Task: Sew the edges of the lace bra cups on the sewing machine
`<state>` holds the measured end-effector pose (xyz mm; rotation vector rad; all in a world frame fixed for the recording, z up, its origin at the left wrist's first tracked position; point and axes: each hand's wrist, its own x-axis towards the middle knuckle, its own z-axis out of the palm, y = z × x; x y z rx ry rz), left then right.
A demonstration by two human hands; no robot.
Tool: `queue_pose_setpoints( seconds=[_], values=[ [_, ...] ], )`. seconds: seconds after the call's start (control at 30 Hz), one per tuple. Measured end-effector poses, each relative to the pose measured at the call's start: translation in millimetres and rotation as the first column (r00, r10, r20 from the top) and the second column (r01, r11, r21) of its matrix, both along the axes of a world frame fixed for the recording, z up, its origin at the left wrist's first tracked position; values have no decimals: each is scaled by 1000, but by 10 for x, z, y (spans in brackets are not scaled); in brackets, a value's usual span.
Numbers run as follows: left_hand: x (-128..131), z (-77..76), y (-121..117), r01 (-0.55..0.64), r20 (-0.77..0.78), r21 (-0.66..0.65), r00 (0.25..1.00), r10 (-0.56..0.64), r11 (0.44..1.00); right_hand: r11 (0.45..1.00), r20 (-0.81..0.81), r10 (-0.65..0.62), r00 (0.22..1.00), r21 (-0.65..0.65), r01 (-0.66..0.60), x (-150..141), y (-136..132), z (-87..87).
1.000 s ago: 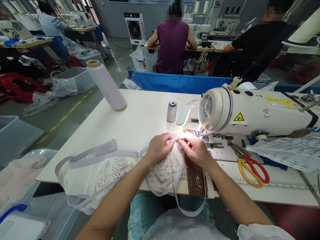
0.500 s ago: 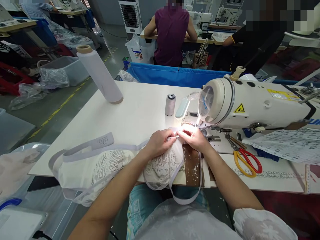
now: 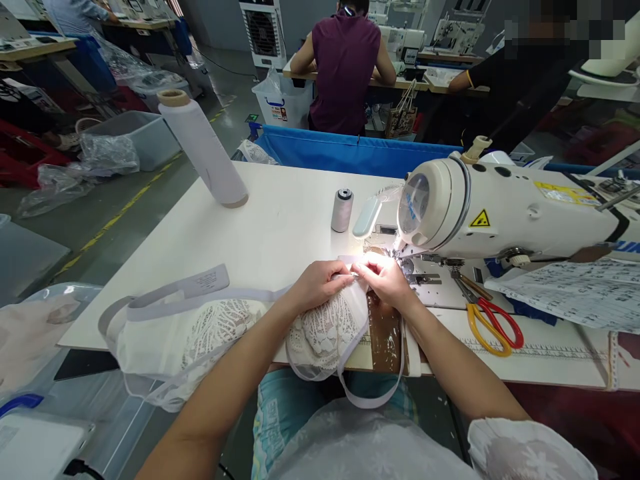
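Note:
My left hand [image 3: 320, 283] and my right hand [image 3: 383, 280] meet just in front of the needle area of a white sewing machine [image 3: 500, 210]. Both are closed in a pinch on the edge of a white lace garment [image 3: 325, 333] with a pale elastic band [image 3: 250, 293]. The lace hangs over the front edge of the white table [image 3: 260, 227], and a loop of the band dangles below it. More of the same lace fabric [image 3: 170, 347] lies piled at the table's left corner.
A small thread spool [image 3: 343, 210] and a tall white roll [image 3: 203, 147] stand on the table. Red and yellow scissors [image 3: 487, 320] lie right of my hands beside printed paper [image 3: 575, 290]. A blue bin [image 3: 350, 157] runs behind the table. Other people sit at machines beyond.
My hands have edged slightly closer to the lit needle area, still pinching the lace edge. The view has shifted a little.

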<state>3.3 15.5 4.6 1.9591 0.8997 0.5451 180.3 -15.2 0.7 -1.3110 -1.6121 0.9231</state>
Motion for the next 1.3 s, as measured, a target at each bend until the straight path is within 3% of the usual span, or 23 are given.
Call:
queue_pose_setpoints(
  seconds=[0.2, 0.37, 0.5, 0.67, 0.87, 1.03, 1.3],
  values=[
    [19, -4, -28, -54, -25, 32, 998, 55, 998, 990, 99, -113, 989, 96, 104, -69, -64, -53],
    [6, 25, -31, -51, -25, 38, 998, 52, 998, 999, 16, 20, 1000, -26, -20, 55, -16, -10],
    [-7, 44, -20, -16, -23, 43, 1000, 17, 999, 985, 118, 149, 982, -100, -138, 182, -9, 46],
    [-8, 61, -16, 3, -6, 49, 1000, -3, 999, 990, 171, 110, 979, -112, -91, 240, -47, -17],
    [-22, 54, -4, 16, -14, 54, 1000, -15, 998, 994, 332, 91, 939, 34, -108, 226, -87, 63],
    [-28, 45, -3, 28, -38, 87, 999, -25, 996, 984, 354, 60, 933, 137, -116, 191, -124, 160],
    [-15, 18, -4, 71, -61, 104, 996, -65, 992, 971, 402, 29, 915, 207, -122, 137, -105, 109]
  ],
)
